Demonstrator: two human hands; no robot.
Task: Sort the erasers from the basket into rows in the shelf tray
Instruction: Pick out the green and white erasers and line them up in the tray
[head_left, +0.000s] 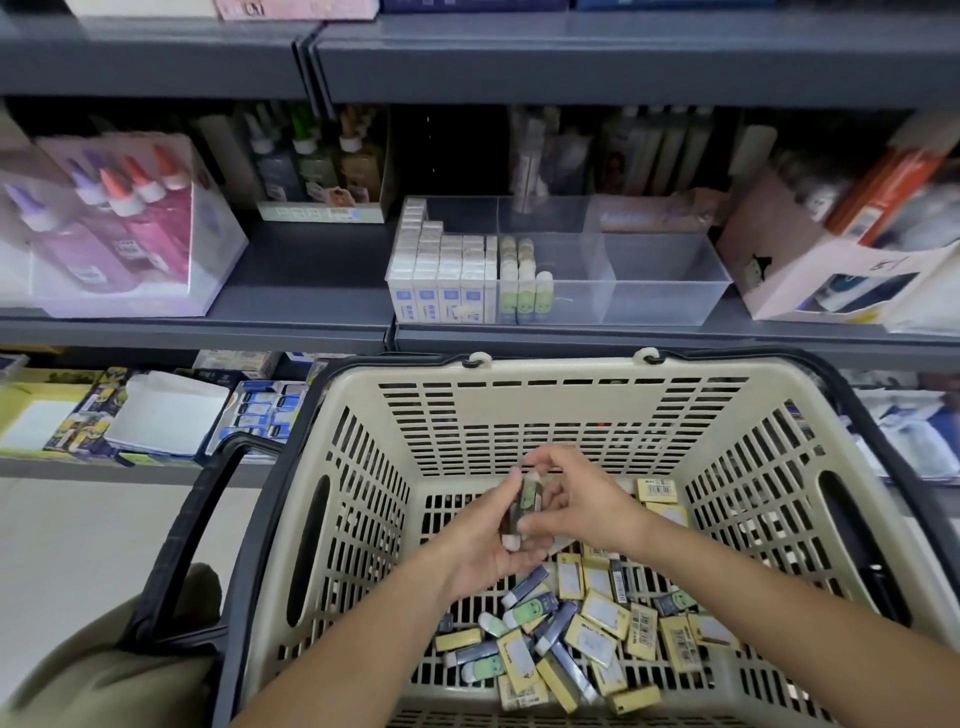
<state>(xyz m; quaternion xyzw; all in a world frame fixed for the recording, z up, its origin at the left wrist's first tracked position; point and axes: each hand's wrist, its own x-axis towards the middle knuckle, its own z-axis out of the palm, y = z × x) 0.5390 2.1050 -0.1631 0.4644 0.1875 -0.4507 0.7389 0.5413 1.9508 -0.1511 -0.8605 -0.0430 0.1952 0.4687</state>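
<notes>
- Grey metal shop shelving (311, 306) filled the background, and a beige slotted plastic basket (363, 499) stood in front of it, with a black carry handle (197, 525) folded down on its left side.
- On the middle shelf sat a clear plastic divided tray (670, 296).
- The tray's left compartment held white boxed erasers (441, 275) standing upright in tight rows. The compartment just beside it held a shorter row of erasers with green faces (522, 286).
- Loose erasers (587, 634), some in yellow wrappers and some in dark sleeves, lay jumbled on the basket floor, mostly toward its near right corner.
- The left hand (483, 551) was raised above the basket floor, palm turned up. Its fingers were curled round a small stack of dark-sleeved erasers (519, 506) held roughly upright.
- The right hand (582, 501) met the same stack from the other side and pinched it between thumb and fingertips. Blur made it impossible to tell how many erasers the stack held.
- On the shelf well to the left of the tray stood a clear box of glue bottles (114, 223) with orange and purple caps. A pale pink cardboard box (779, 280) stood just to the tray's right.
</notes>
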